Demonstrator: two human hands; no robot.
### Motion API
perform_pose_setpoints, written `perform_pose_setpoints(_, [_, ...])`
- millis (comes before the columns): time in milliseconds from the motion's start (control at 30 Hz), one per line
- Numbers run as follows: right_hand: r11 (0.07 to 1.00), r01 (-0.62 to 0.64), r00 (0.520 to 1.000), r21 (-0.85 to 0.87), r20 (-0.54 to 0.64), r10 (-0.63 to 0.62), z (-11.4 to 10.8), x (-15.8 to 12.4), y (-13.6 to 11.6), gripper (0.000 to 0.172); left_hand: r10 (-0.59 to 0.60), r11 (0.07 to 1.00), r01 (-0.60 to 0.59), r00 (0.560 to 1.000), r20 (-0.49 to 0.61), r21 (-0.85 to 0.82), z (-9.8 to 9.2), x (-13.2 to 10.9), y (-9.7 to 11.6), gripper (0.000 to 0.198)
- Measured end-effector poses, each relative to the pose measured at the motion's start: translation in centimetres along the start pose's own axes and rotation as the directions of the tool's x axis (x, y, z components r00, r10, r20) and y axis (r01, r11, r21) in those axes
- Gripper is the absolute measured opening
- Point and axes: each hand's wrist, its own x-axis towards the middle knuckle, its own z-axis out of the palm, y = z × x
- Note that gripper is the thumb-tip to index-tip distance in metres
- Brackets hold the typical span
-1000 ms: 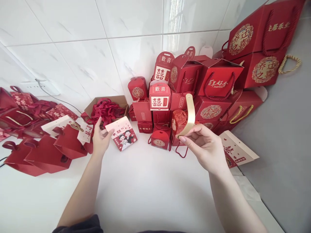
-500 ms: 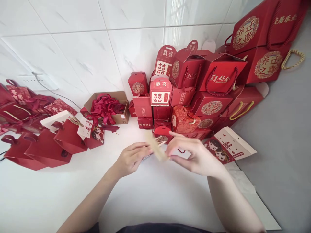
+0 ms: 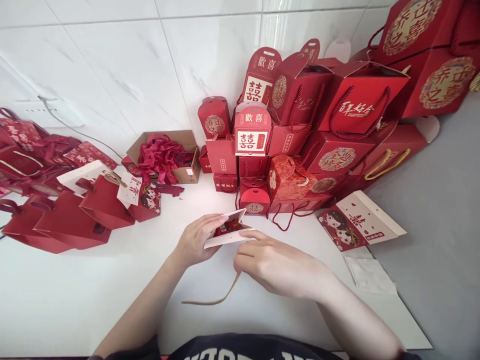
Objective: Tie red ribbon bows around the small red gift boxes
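Note:
My left hand point(image 3: 195, 241) is closed around a small paper gift box point(image 3: 225, 241) with pale panels, tilted over the table. Through its open top, red items point(image 3: 228, 227) show inside, too partly hidden to name. My right hand point(image 3: 272, 262) pinches a tan ribbon point(image 3: 212, 303), whose loose end curves down and leftward toward my body. The right index finger lies along the box's near top edge. Just beyond the box stands a small red box point(image 3: 255, 202) with a rounded lid.
Stacked red gift boxes point(image 3: 345, 112) lean by the wall. A carton point(image 3: 187, 187) holds crimson ribbons point(image 3: 161, 157). Finished-looking red boxes point(image 3: 71, 222) stand at left. An open box with cartoon figures point(image 3: 343, 230) and white tissue point(image 3: 369, 274) lie at right.
The tan ribbon, earlier blurred between my hands above the box, now hangs below my right hand. The gift box's open top has come into view. My right hand has moved lower and left.

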Motion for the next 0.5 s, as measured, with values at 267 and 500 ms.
perform_pose_setpoints(267, [0.999,0.019,0.997,0.027,0.08,-0.021,-0.2,0.1,-0.9,0.023,0.018,0.993,-0.004,0.992,-0.121,0.115,0.9,-1.9,-0.2,0.063])
perform_pose_setpoints(500, [0.998,0.031,0.992,0.05,0.124,-0.037,0.1,0.3,-1.3,0.026,-0.03,0.996,0.046,0.979,-0.201,0.079,1.7,-3.2,-0.8,0.065])
